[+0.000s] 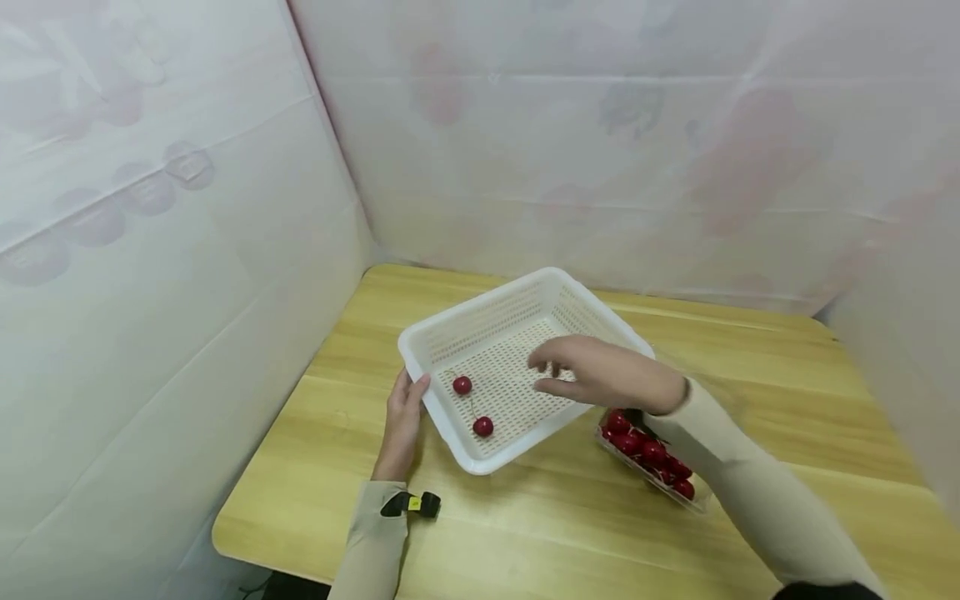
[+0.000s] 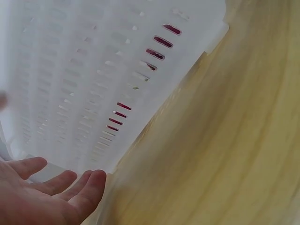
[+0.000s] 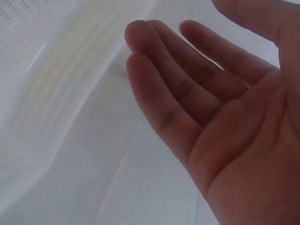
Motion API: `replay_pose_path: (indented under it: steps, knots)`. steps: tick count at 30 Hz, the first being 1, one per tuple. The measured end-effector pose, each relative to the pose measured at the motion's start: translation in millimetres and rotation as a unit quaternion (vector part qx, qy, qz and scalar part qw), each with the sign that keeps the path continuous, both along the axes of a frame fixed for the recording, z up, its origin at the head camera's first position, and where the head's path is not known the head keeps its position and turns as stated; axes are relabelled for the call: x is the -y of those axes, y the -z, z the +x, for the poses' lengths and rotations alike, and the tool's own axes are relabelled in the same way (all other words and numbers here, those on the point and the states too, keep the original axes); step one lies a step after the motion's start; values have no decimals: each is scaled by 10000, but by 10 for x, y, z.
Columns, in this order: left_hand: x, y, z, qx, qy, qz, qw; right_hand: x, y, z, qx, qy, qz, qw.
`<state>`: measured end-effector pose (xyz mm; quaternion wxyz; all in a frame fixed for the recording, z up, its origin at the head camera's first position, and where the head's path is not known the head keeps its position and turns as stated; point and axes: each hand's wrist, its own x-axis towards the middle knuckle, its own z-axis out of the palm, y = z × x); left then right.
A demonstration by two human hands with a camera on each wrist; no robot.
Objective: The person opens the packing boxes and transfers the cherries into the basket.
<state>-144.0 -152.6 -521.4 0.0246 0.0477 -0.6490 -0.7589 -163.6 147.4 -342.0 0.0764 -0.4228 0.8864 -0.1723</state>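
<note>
A white perforated plastic basket [image 1: 517,446] is held at its left end by my left hand [image 1: 401,425], the thumb over the rim and the fingers outside under it. In the left wrist view, the fingers [image 2: 89,192] lie against the basket's outer wall [image 2: 70,93], and red shows through some slots. Two cherries, one [image 1: 462,385] behind the other [image 1: 483,427], lie on the basket floor near the left end. Over the right part of the basket hovers my right hand [image 1: 600,372], fingers loosely bent, palm bare of anything in the right wrist view.
A clear plastic box [image 1: 701,502] of several cherries [image 1: 652,452] stands right of the basket, partly hidden by my right forearm. Wooden tabletop [image 1: 525,533] lies beneath everything. Pale patterned sheets [image 1: 525,167] hang behind and at the sides. A black strap [image 1: 412,504] circles my left wrist.
</note>
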Motion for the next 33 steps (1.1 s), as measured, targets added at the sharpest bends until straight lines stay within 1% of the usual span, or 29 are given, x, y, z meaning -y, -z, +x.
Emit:
replay_pose_path:
  steps: [2,4,5,6,8,10,12,13,15,17,21,22,26,28,31,33]
  knots:
    - [27,5,12,6,-40,-47,10000,-292,49,112,-241,341,-487,9979]
    - [51,10,17,-6,-12,-28,10000,-586,108,237,-417,752,-888,9923]
    - [64,14,21,-21,-3,-27,10000,-725,145,302,-482,995,-995,9889]
    - [76,18,28,-40,3,-44,10000,-854,184,367,-441,1276,-1028,9855]
    - [97,21,50,-70,3,-29,10000,-1078,270,492,-336,1805,-921,9787]
    - [119,18,77,-108,-34,-9,9999,-1254,384,591,-197,2241,-652,9722]
    - [146,17,99,-130,-72,-11,9999,-1382,513,679,-72,2575,-316,9657]
    - [159,17,107,-124,-86,8,9999,-1431,586,718,-69,2656,-199,9638]
    - [185,15,119,-119,-97,-17,9999,-1502,726,793,-26,2738,-2,9618]
    - [212,18,131,-107,-96,-58,9999,-1532,841,859,-16,2728,39,9621]
    - [241,25,135,-126,-103,-67,9998,-1518,971,951,62,2661,10,9639]
    - [243,30,130,-140,-104,-91,9998,-1505,986,963,123,2709,28,9625]
    - [242,36,111,-207,-101,-126,9997,-1446,1034,962,364,2830,74,9584]
    - [243,37,112,-213,-93,-139,9996,-1410,1072,945,418,2770,54,9600]
    - [246,38,123,-173,-93,-125,9997,-1358,1138,928,352,2616,18,9645]
    - [250,39,132,-164,-91,-159,9997,-1332,1180,929,207,2579,38,9659]
